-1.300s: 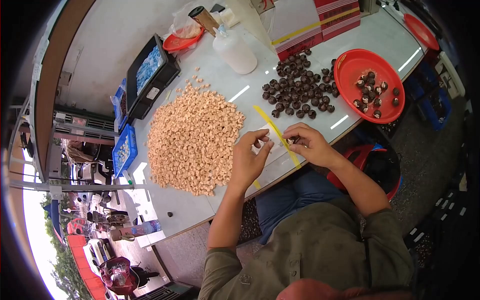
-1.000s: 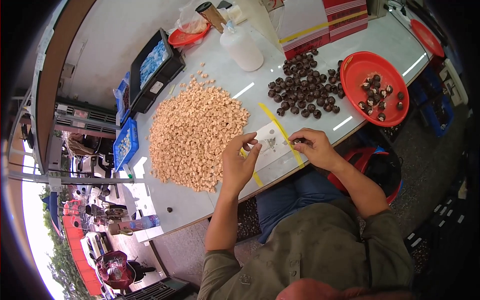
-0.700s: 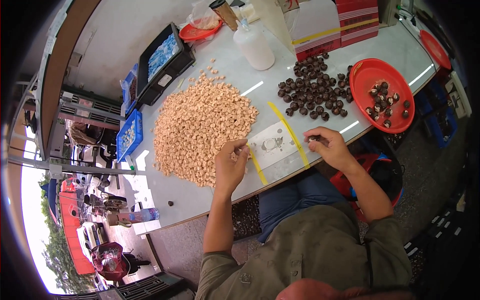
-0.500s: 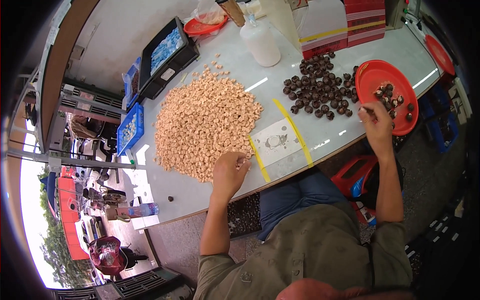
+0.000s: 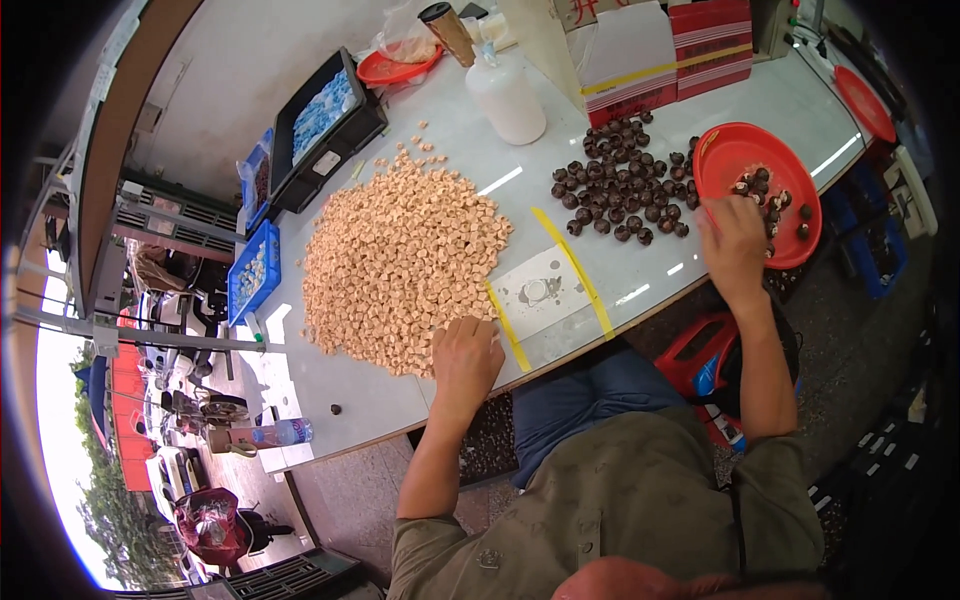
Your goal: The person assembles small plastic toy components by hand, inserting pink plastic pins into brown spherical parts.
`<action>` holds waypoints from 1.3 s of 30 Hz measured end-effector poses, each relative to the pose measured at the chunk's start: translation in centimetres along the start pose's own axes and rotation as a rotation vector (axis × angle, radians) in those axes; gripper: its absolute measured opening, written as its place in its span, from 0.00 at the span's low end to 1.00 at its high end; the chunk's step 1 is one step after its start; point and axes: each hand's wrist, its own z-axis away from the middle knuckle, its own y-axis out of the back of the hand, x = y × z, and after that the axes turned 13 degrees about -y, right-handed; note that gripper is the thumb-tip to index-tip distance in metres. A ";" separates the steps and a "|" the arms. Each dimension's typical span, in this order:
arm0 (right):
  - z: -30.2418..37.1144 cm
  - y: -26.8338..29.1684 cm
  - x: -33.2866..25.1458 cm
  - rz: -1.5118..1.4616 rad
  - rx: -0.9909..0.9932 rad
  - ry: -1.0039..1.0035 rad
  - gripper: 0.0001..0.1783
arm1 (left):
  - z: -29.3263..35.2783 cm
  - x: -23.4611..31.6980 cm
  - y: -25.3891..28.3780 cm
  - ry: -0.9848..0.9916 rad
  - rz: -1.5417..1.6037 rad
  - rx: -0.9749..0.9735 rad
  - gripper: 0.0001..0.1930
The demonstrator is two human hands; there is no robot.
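My left hand (image 5: 467, 360) rests back up at the near edge of a big heap of small tan pieces (image 5: 400, 260). Its fingers are bent down together against the heap, and their tips and anything under them are hidden. Over the near left rim of a red plate (image 5: 765, 147), my right hand (image 5: 737, 245) has its thumb apart from the bent fingers; I see nothing held. Several dark brown round balls (image 5: 803, 212), some with whitish bits, lie in the plate. A spread of dark brown hollow balls (image 5: 620, 185) covers the table left of it.
Between my hands, yellow tape strips edge a white sheet (image 5: 530, 300) on the table. Behind stand a white bottle (image 5: 508, 105), a brown cup (image 5: 447, 35), a black crate of blue pieces (image 5: 315, 140) and red-and-white boxes (image 5: 665, 60). A blue tray (image 5: 255, 270) sits left.
My left hand has turned from thumb side up to back up, its fingers now down on the heap. My right hand has turned over at the plate's rim. The whole view has shifted slightly.
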 end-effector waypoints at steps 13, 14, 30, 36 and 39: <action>1.6 -6.4 -5.4 -0.019 -0.221 0.280 0.10 | -2.0 0.6 -0.6 0.069 0.262 0.051 0.10; 1.7 -6.4 -5.4 -0.028 -0.202 0.304 0.10 | -1.9 0.4 -0.9 0.067 0.286 0.055 0.09; 6.8 -6.5 -8.4 -1.169 -1.083 -0.483 0.17 | -1.6 0.6 -2.1 0.004 0.243 0.099 0.06; 6.7 -6.5 -8.2 -1.123 -1.077 -0.414 0.18 | -1.6 0.3 -2.5 0.034 0.271 0.123 0.07; 6.6 -6.5 -8.1 -1.089 -1.077 -0.401 0.19 | -1.6 -0.2 -2.8 0.043 0.273 0.139 0.08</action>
